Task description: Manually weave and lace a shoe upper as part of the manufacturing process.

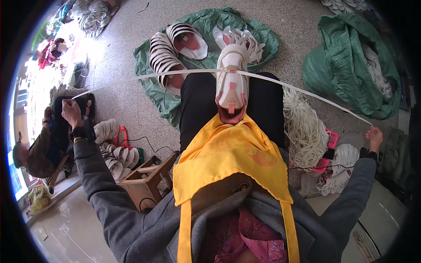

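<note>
Left hand (72,113) and right hand (374,136) each pinch 1 end of flat white fabric shoelace (315,93), stretched across white-and-pink mesh sneaker (231,85) between them; looks like length-evening step, next move likely needs matched tension.

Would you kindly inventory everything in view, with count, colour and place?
shoe upper: one, white and pink, between the knees
strip: one, white, across the shoe upper
nested uppers: several, white and pink, on the sheet
sheet: one, green, floor ahead
sack: one, green, right
heap of strips: one, white, right of lap
stacked pieces: many, white, around the floor
wooden box: one, brown, lower left
pink object: one, pink, right
apron: one, yellow, worn
other person: one, dark clothes, far left
left hand: one, grey sleeve, strip's left end
right hand: one, grey sleeve, strip's right end
</note>
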Demonstrator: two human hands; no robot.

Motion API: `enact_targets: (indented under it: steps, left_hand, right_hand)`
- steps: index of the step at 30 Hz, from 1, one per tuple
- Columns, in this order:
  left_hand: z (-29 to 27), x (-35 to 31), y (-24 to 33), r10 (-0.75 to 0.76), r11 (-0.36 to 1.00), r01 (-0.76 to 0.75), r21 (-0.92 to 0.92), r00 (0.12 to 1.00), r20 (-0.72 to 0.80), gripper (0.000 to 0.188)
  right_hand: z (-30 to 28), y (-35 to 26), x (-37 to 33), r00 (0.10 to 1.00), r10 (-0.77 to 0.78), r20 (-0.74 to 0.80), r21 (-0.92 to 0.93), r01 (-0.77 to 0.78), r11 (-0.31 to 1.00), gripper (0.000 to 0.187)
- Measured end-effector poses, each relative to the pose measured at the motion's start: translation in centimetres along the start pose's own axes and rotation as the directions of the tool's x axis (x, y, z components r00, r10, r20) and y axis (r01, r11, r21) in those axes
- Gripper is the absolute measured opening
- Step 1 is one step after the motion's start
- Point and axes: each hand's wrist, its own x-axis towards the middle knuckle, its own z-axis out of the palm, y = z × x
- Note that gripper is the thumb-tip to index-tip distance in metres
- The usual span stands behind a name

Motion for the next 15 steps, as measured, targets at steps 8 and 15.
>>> enact_targets:
  steps: [8,15]
  left_hand:
    - [2.2,-3.7,7.8,0.027,0.874,0.222,-0.432,0.866,0.500,0.020]
    - [-4.9,-15.9,25.1,0.518,0.580,0.624,-0.524,0.214,0.828,0.013]
  right_hand:
    - [0.7,-1.1,0.6,0.982,0.121,0.145,0.660,-0.187,0.728,0.020]
    - [18.8,-23.8,-19.3,0.665,-0.288,0.689,0.675,-0.443,0.590,0.032]
